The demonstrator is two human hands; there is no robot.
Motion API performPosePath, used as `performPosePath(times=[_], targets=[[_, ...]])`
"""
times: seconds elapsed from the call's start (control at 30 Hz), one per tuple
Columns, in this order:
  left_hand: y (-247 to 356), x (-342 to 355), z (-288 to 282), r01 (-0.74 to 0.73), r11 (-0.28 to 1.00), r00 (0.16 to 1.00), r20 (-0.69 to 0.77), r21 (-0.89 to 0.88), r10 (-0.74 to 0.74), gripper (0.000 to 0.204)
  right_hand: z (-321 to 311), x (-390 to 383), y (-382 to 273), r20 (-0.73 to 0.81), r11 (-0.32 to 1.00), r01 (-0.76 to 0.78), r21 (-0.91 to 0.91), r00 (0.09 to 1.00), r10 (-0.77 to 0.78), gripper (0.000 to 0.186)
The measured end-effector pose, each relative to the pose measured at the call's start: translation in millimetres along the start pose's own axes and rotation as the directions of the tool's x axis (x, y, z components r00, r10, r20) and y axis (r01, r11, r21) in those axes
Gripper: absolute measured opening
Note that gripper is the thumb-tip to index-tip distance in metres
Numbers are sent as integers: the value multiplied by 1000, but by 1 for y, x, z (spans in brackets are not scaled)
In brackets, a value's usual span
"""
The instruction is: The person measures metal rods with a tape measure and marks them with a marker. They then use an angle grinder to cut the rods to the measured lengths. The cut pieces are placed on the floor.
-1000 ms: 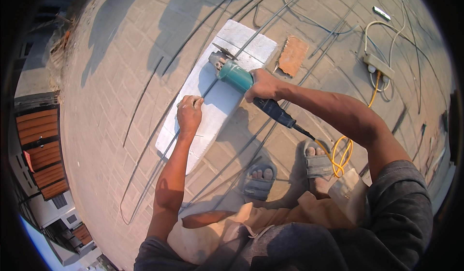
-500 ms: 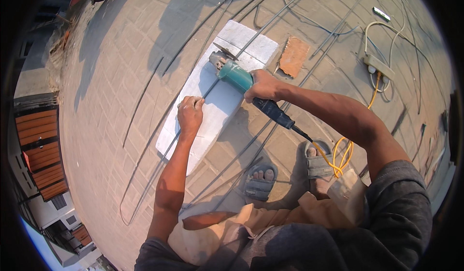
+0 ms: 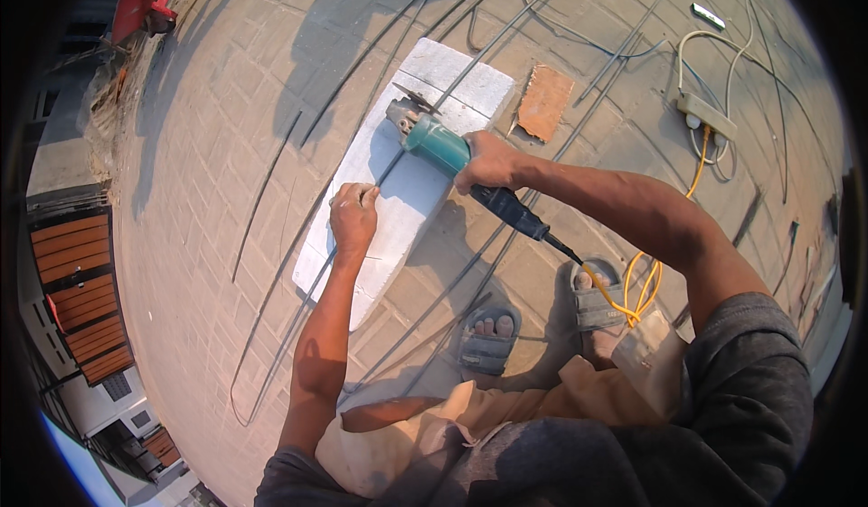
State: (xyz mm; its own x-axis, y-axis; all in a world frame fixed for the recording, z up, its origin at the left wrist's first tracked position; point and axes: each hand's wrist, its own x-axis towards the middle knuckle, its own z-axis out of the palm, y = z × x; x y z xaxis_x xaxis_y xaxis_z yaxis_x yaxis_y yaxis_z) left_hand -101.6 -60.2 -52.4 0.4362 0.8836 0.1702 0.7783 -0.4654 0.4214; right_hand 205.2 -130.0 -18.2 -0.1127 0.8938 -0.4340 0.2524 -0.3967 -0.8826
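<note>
My right hand [image 3: 488, 161] is wrapped round the green and black angle grinder [image 3: 437, 143], just behind its green body. The grinder's cutting disc [image 3: 415, 98] is at a long thin steel rod [image 3: 391, 169]; whether it touches the rod is hard to tell. That rod lies lengthwise over a long white block [image 3: 362, 272]. Closer to me, my left hand [image 3: 353, 213] grips the rod with closed fingers and rests over the block's left side. A black and yellow cord [image 3: 624, 308] runs from the grinder's rear end past my feet.
Several other steel rods [image 3: 265, 195] lie across the paving. A broken orange-brown tile [image 3: 545, 102] sits right of the block. Beyond it are an extension socket [image 3: 705, 116] with looped cables and my sandalled feet [image 3: 489, 337] nearer. A red wheelbarrow [image 3: 145, 0] stands far left.
The view has shifted slightly, bringing more of the red wheelbarrow in. Both hands keep their grips, and the grinder stays at about the same place on the rod.
</note>
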Motion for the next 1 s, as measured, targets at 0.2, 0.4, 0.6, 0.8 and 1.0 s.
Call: performPosePath(times=[0.2,0.4,0.6,0.8,1.0], targets=[[3,3,-2,-33,999,999,-15,-5,33,13,-1,-5,-1,8,1000,-18,22,1000,18,46],[6,2,-1,-15,1000,1000,-14,5,15,13,-1,-3,3,4,1000,7,-12,1000,-7,50],[3,2,-3,-22,1000,1000,-14,10,22,13,-1,-6,-2,17,1000,-12,9,1000,12,46],[5,2,-2,-25,1000,999,-21,3,25,13,-3,-8,-5,11,1000,-7,-1,1000,7,44],[-1,2,2,1,1000,1000,-2,-6,-1,12,-2,-10,-11,17,998,-48,28,999,48,45]])
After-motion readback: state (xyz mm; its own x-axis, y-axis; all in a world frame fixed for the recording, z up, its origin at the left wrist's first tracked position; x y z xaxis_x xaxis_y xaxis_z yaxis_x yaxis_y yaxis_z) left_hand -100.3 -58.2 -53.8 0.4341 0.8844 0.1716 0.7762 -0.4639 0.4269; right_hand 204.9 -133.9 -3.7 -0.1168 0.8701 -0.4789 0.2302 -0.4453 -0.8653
